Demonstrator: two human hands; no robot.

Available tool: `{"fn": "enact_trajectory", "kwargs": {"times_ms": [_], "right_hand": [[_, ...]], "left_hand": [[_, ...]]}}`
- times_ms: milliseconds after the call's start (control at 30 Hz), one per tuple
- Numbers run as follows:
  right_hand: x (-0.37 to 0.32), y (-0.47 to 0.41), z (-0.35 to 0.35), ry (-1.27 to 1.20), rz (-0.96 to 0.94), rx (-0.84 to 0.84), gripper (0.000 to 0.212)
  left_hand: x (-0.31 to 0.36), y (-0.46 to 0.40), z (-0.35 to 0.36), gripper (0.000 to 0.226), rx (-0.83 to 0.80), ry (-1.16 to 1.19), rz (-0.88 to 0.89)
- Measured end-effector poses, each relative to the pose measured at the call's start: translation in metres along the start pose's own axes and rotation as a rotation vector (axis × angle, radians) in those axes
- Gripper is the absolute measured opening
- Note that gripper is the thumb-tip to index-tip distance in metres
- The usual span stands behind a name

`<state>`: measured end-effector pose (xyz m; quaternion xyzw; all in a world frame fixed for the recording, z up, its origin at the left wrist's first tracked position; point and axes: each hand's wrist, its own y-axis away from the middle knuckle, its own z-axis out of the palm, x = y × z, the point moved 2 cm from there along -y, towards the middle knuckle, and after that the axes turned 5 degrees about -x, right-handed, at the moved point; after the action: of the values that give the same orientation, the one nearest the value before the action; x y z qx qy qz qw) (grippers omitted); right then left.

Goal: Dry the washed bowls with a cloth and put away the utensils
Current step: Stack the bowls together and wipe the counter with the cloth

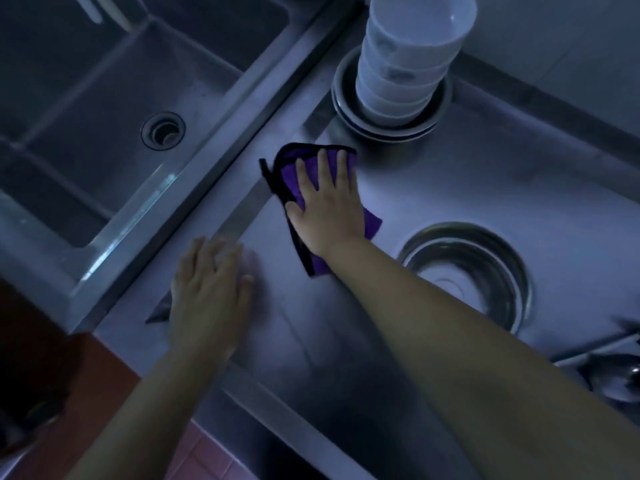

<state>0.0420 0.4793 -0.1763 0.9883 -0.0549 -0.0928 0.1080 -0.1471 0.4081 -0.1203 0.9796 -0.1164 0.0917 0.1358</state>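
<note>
Right hand [327, 199], fingers spread flat, presses the purple cloth [313, 174] onto the steel counter [485, 188], just before the stacked white bowls [408, 60]. Left hand [211, 296] rests flat, fingers together, nearer than the cloth. Utensils [602, 362] lie far right of it.

**Where things sit on the counter**

We see the sink [104, 109] at left and the counter [450, 188] to its right. On the counter's far edge, stacked bowls [412, 53] stand on plates [346, 98]. A cloth [294, 181] lies before them, a metal bowl [467, 271] to its right, utensils [602, 362] at the near right edge.
</note>
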Motion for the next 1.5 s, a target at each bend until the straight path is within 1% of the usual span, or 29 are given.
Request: {"fn": "enact_trajectory", "kwargs": {"times_ms": [100,200,267,367,433,567,667,733,767,833,933,1000,1033,1133,1233,1367,1500], "right_hand": [[-0.047,0.052,0.017,-0.024,-0.169,-0.011,0.071],[-0.087,0.128,0.037,-0.136,-0.363,-0.036,0.064],[-0.091,0.169,0.046,-0.18,-0.387,-0.071,0.06],[-0.059,0.194,0.045,-0.155,-0.376,-0.079,0.063],[-0.03,0.194,0.036,-0.09,-0.328,-0.06,0.066],[0.022,0.167,0.018,0.005,-0.084,0.016,0.07],[0.027,0.139,0.014,0.048,0.08,0.036,0.071],[0.009,0.124,0.017,0.039,0.179,0.025,0.073],[-0.005,0.119,0.02,0.021,0.19,0.017,0.074],[-0.046,0.121,0.027,-0.022,0.1,-0.013,0.075],[-0.121,0.151,0.045,-0.112,-0.126,-0.087,0.073],[-0.152,0.172,0.052,-0.202,-0.19,-0.148,0.068],[-0.156,0.18,0.054,-0.232,-0.196,-0.165,0.068],[-0.136,0.203,0.053,-0.255,-0.219,-0.174,0.069],[-0.093,0.237,0.052,-0.295,-0.211,-0.139,0.069],[-0.012,0.29,0.051,-0.253,-0.037,-0.021,0.068],[0.075,0.34,0.047,-0.116,0.139,0.036,0.07]], "left_hand": [[-0.011,0.001,-0.008,0.047,0.057,0.033,-0.043],[-0.012,0.007,-0.014,0.048,0.068,0.071,-0.068],[-0.009,0.013,-0.014,0.047,0.048,0.064,-0.043],[0.0,0.019,-0.01,0.047,0.001,0.069,0.009],[0.004,0.023,-0.007,0.048,-0.028,0.064,0.05],[-0.009,0.033,-0.006,0.047,-0.056,0.037,0.095],[-0.038,0.035,-0.009,0.045,-0.039,0.004,0.112],[-0.059,0.036,-0.011,0.044,-0.005,0.004,0.084],[-0.067,0.038,-0.012,0.044,0.019,0.027,0.064],[-0.078,0.042,-0.014,0.042,0.058,0.069,0.022],[-0.083,0.047,-0.012,0.04,0.088,0.095,-0.02],[-0.08,0.05,-0.011,0.039,0.077,0.11,-0.039],[-0.077,0.051,-0.01,0.039,0.067,0.116,-0.045],[-0.061,0.054,-0.006,0.041,0.024,0.093,-0.011],[-0.034,0.057,0.003,0.041,-0.044,0.041,0.061],[0.017,0.071,0.025,0.042,-0.121,0.062,0.166],[0.073,0.101,0.045,0.051,-0.175,0.018,0.357]]}}
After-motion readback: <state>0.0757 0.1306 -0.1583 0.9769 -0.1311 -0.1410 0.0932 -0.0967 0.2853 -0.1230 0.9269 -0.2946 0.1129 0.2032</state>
